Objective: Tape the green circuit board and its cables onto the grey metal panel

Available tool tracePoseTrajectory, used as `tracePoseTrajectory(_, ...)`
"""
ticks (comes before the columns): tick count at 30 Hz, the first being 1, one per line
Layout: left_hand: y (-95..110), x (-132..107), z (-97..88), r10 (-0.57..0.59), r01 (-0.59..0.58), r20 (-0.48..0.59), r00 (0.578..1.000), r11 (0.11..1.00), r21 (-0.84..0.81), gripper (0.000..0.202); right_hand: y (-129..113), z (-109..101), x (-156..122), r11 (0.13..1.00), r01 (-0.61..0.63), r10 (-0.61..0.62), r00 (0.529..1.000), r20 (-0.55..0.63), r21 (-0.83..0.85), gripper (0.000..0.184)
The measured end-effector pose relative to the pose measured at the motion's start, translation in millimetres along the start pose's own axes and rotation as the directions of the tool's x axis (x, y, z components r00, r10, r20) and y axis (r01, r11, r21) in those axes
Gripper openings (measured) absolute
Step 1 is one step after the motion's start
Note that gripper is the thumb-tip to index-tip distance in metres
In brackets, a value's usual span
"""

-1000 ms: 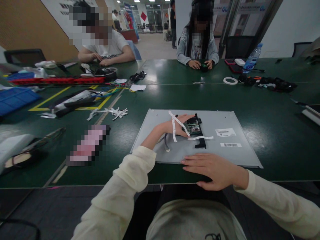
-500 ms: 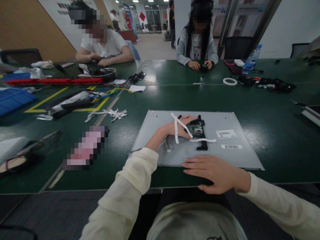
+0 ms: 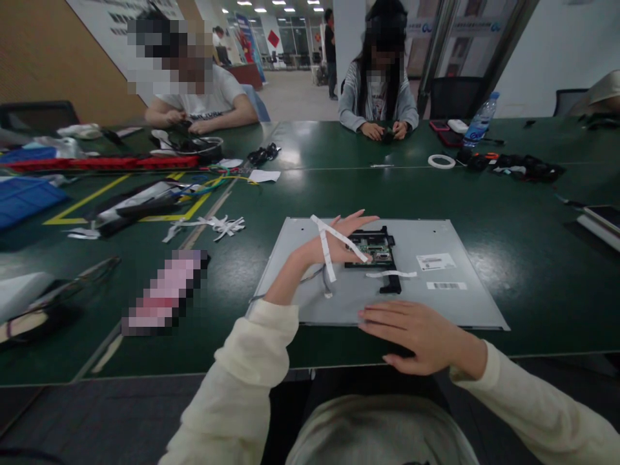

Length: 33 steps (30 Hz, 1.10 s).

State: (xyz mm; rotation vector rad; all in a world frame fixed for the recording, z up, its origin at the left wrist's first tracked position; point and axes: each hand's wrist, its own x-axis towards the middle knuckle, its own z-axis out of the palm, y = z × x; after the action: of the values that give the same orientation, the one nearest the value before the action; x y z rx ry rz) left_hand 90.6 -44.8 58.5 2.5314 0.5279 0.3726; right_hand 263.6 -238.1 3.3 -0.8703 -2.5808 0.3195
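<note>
A grey flat metal panel (image 3: 458,307) lies on the table before me. Mounted on it is a green circuit board (image 3: 385,248) in a black bracket (image 3: 391,283). My left hand (image 3: 332,239) is over the board's left side with fingers spread, covering part of it; whether it touches the board I cannot tell. Two crossed white strips (image 3: 329,265) cling to the back of that hand. Another white strip (image 3: 404,275) crosses the bracket. Below the left hand runs a thin grey cable (image 3: 326,283). My right hand (image 3: 421,336) rests flat across the panel's front edge, fingers extended.
Left of the panel are a pixelated pink item (image 3: 167,290) and a pile of white strips (image 3: 225,226). Cables and a blue bin (image 3: 29,200) lie farther left. A tape roll (image 3: 441,161) and water bottle (image 3: 482,119) stand at the back right. Two people sit opposite.
My left hand has shifted left, its fingers lifting and spreading, uncovering more of the board. The strips on it moved along. My right hand stays nearly still.
</note>
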Motion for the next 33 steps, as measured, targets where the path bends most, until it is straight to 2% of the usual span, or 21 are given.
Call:
tracePoseTrajectory(2,21,-14,-6.5,-0.017,0.011,-0.075,0.997,0.997,-0.072,0.061,-2,1,-5,0.993,-0.102,0.092,0.986,-0.141,-0.067,0.054)
tracePoseTrajectory(3,33,-22,-6.3,-0.036,0.023,-0.113,0.993,0.993,-0.116,0.05,-2,2,-8,0.979,-0.181,0.157,0.962,-0.223,-0.089,0.052)
tracePoseTrajectory(5,56,-39,3.1,-0.108,0.074,-0.203,0.973,0.983,-0.17,0.036,0,3,-14,0.924,-0.37,0.311,0.874,-0.373,-0.097,0.049)
tracePoseTrajectory(8,80,-60,36.5,-0.19,0.136,-0.304,0.934,0.973,-0.188,0.029,12,5,-22,0.805,-0.591,0.496,0.71,-0.5,-0.042,0.042)
tracePoseTrajectory(9,84,-63,50.2,-0.201,0.152,-0.316,0.927,0.973,-0.173,0.031,17,5,-24,0.779,-0.627,0.53,0.674,-0.515,-0.019,0.041)
tracePoseTrajectory(11,89,-66,76.2,-0.214,0.175,-0.364,0.907,0.975,-0.138,0.033,27,7,-26,0.756,-0.654,0.566,0.638,-0.523,0.02,0.039)
tracePoseTrajectory(15,86,-57,110.7,-0.192,0.18,-0.432,0.881,0.981,-0.069,0.036,40,11,-24,0.761,-0.647,0.573,0.636,-0.517,0.047,0.039)
tracePoseTrajectory(19,86,-48,127.8,-0.177,0.178,-0.506,0.844,0.983,-0.046,0.036,42,17,-18,0.803,-0.596,0.523,0.69,-0.501,0.016,0.039)
tracePoseTrajectory(21,89,-46,134.7,-0.18,0.174,-0.514,0.839,0.983,-0.06,0.035,40,19,-17,0.82,-0.572,0.491,0.714,-0.498,-0.012,0.039)
tracePoseTrajectory(24,95,-46,142.0,-0.202,0.179,-0.511,0.836,0.979,-0.096,0.032,38,21,-18,0.821,-0.57,0.474,0.719,-0.509,-0.04,0.037)
tracePoseTrajectory(28,97,-47,143.7,-0.266,0.229,-0.517,0.813,0.964,-0.135,0.028,35,22,-21,0.809,-0.588,0.493,0.699,-0.518,-0.022,0.036)
tracePoseTrajectory(33,96,-49,142.8,-0.275,0.235,-0.504,0.819,0.961,-0.144,0.028,33,22,-21,0.789,-0.614,0.518,0.673,-0.529,-0.007,0.034)
